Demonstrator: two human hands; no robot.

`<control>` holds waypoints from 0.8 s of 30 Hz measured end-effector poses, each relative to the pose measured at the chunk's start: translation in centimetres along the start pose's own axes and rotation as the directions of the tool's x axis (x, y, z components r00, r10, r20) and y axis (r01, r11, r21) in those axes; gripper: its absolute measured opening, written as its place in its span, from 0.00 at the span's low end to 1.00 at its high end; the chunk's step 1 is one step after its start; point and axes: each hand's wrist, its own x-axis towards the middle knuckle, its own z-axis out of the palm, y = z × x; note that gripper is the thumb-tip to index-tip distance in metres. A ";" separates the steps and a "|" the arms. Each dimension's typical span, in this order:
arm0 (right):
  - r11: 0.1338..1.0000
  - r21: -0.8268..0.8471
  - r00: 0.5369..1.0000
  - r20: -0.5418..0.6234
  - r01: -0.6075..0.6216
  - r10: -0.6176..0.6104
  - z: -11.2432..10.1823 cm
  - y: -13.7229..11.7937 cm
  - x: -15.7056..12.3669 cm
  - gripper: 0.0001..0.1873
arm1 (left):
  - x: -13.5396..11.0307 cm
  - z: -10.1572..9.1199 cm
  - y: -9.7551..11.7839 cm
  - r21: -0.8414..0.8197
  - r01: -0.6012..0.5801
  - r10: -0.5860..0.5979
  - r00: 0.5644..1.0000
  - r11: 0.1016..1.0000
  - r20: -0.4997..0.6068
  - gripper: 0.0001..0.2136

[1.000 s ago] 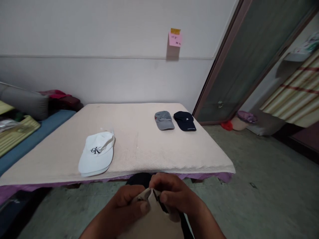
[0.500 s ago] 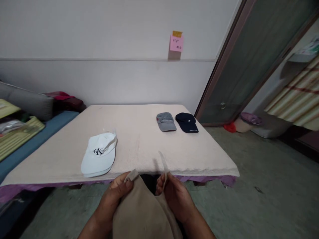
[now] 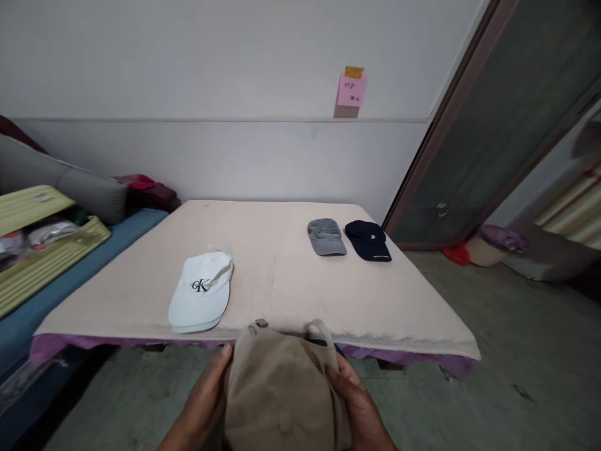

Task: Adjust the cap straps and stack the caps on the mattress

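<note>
A khaki cap (image 3: 284,382) is held up between my two hands at the bottom of the view, in front of the table's near edge. My left hand (image 3: 206,394) grips its left side, with most of the fingers hidden behind the cloth. On the other side my right hand (image 3: 354,394) has its thumb on the cap's front and the fingers behind. The cap's back strap stands up loosely at the top right, and a small buckle shows at the top left. Beyond it lies a white cap (image 3: 197,300) with black CK letters.
A cream cloth (image 3: 277,275) covers the table. Toward its back right lie a grey cap (image 3: 326,238) and a navy cap (image 3: 369,240). A pink note (image 3: 352,91) is taped to the wall. At left sit a grey cushion (image 3: 70,172) and a yellow-green case (image 3: 51,263).
My hands have shifted from the cap's strap ends down to its sides, and the cap has turned. The strap ends are no longer pinched. The view has swung slightly left.
</note>
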 end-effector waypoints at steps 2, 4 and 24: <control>1.000 -0.025 0.999 -0.032 0.002 -0.003 -0.2 0.2 0.7 0.21 | -0.5 -1.0 -1.4 0.040 0.034 -0.034 0.999 0.999 -0.003 0.18; 0.998 -0.056 0.999 -0.034 0.005 -0.007 -0.3 0.4 1.3 0.22 | -0.8 -1.5 -2.1 0.089 0.050 -0.045 0.997 0.995 -0.061 0.17; 0.976 -0.218 0.999 -0.026 0.022 -0.028 -1.6 4.0 6.7 0.16 | 17.2 -10.1 18.0 0.311 -0.299 0.405 0.835 0.902 -0.373 0.14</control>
